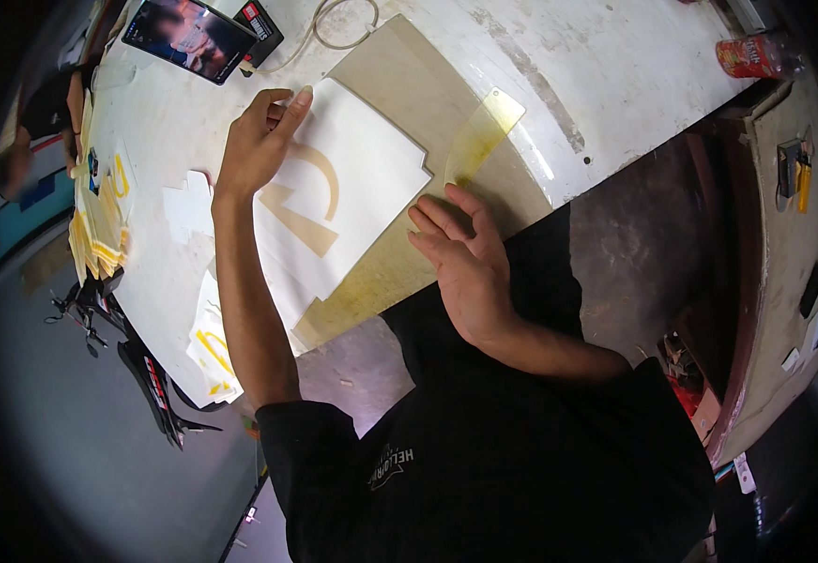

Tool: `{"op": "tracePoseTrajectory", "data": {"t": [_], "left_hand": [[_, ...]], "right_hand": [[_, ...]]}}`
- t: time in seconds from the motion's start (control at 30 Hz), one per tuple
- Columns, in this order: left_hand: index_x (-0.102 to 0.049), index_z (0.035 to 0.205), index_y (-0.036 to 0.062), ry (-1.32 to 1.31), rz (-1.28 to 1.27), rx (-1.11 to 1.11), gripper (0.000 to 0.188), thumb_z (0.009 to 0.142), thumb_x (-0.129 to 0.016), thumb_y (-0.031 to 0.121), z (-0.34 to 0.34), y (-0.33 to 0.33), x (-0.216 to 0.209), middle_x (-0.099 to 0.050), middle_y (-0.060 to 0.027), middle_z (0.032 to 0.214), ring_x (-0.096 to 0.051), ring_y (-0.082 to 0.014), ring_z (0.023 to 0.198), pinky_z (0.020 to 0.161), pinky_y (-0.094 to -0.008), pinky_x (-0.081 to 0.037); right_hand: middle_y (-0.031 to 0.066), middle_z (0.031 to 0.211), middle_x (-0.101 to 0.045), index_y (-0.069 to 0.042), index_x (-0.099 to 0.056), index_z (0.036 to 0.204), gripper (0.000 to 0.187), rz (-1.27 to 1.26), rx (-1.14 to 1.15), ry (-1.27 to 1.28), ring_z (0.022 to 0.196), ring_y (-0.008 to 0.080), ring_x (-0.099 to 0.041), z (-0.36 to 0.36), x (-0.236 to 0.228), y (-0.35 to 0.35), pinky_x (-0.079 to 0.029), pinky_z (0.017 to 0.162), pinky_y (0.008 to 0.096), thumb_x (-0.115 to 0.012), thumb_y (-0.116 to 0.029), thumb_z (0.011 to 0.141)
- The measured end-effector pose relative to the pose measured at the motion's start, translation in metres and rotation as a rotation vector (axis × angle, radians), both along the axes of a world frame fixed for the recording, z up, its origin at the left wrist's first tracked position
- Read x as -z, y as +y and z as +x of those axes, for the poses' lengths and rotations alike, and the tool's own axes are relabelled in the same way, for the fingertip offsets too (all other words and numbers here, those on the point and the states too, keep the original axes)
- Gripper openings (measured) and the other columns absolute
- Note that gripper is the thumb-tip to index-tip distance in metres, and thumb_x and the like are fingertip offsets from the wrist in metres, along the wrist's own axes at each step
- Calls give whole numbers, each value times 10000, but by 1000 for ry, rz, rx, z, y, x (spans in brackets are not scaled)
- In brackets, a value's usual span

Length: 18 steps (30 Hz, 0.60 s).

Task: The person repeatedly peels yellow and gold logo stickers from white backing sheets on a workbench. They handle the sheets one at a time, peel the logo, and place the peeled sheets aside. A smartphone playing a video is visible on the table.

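Observation:
A large white sheet (371, 141) with stepped corners and a tan curved-arrow shape (318, 225) lies on a clear, yellowish-tinted mat (399, 66). My left hand (257, 150) is at the sheet's far left corner, its thumb along the edge and its fingers curled in, closed on that edge. To the right, my right hand (470, 267) hovers by the sheet's near right edge with fingers stretched and apart, holding nothing. Just beyond its fingertips, a translucent yellow fan-shaped plastic piece (486, 131) rests on the mat.
At the far left of the white table (615, 56) stand a phone (188, 38) and a small black box (260, 30), near a cable (320, 42). White-and-yellow cut pieces (99, 230) pile at the left edge. A red-labelled bottle (751, 56) lies at the far right.

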<state>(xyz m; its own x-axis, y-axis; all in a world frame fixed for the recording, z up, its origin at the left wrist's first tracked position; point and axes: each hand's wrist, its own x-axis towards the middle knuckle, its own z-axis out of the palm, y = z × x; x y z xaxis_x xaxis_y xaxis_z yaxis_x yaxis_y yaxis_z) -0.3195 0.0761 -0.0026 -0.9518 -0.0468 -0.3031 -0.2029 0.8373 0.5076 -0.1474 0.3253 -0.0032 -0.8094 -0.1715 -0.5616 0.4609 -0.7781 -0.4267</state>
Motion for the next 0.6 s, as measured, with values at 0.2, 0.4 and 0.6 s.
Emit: {"op": "tracePoseTrajectory", "data": {"t": [0.2,0.4,0.6], "left_hand": [[-621,1326,-90,12,-32,5,857,924,-679,664,-1,-2,4,-734,-223,1004,-711,-259,857,791,-371,-563],[-620,1330,-89,32,-33,1,857,913,-695,656,-2,4,2,-737,-215,1017,-715,-258,865,791,-365,-562],[-619,1327,-92,56,22,0,857,907,-709,650,-7,7,6,-736,-205,1007,-710,-247,849,787,-361,-561]], "right_hand": [[320,1569,-361,2,-266,1562,655,32,3,69,1523,380,-349,1,5,-8,-343,1208,436,-587,-4,990],[299,1560,-392,2,-276,1559,650,74,-3,80,1512,369,-368,1,6,-7,-340,1206,441,-593,-11,991],[348,1584,-323,19,-232,1546,693,62,-3,98,1522,394,-333,-1,8,-6,-308,1227,474,-633,-16,982]]}}
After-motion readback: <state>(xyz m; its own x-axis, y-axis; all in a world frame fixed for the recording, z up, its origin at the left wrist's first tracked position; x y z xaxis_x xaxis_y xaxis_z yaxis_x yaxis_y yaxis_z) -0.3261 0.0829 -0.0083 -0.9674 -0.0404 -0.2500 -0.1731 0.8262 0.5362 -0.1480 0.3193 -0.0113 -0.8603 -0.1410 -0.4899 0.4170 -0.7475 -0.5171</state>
